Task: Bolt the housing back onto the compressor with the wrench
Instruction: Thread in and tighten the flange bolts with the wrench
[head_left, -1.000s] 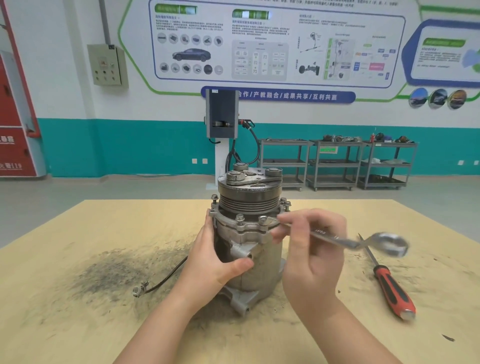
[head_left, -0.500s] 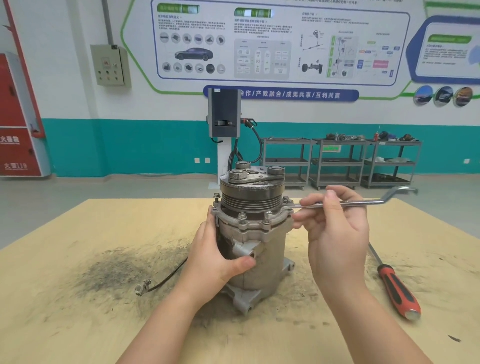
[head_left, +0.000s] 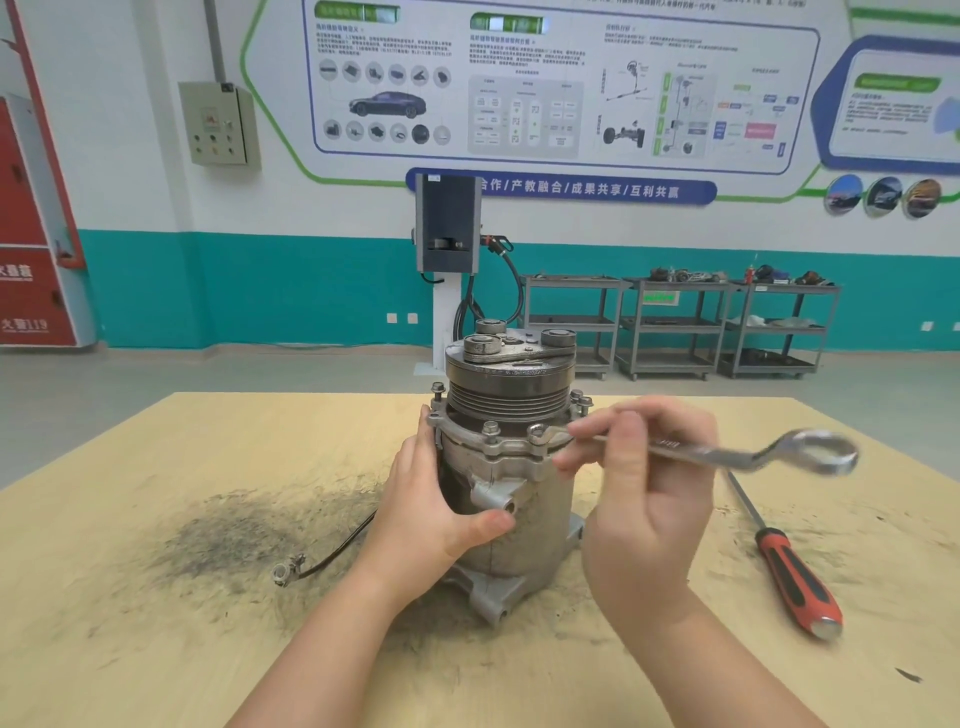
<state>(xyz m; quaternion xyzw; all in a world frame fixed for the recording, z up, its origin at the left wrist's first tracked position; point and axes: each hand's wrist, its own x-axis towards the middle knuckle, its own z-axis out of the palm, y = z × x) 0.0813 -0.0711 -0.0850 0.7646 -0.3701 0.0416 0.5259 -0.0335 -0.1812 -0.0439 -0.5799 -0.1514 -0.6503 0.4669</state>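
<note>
The grey metal compressor (head_left: 540, 525) stands upright in the middle of the wooden table (head_left: 156, 623), its grooved pulley on top. The housing flange (head_left: 498, 447) below the pulley carries several bolts. My left hand (head_left: 431, 514) grips the compressor body from the left, thumb across the front. My right hand (head_left: 644, 499) pinches the shaft of a silver ring wrench (head_left: 727, 452). The wrench's near ring sits over a front bolt (head_left: 537, 434) on the flange; its far ring points right, blurred.
A red-and-black screwdriver (head_left: 789, 571) lies on the table right of my right hand. A black cable with a metal lug (head_left: 311, 564) trails left from the compressor over a dark dust stain. Metal carts and a charging post stand beyond the table.
The wrench handle has swung from pointing far right and level back toward me and down, its ring now on a front flange bolt. My left hand has kept its grip.
</note>
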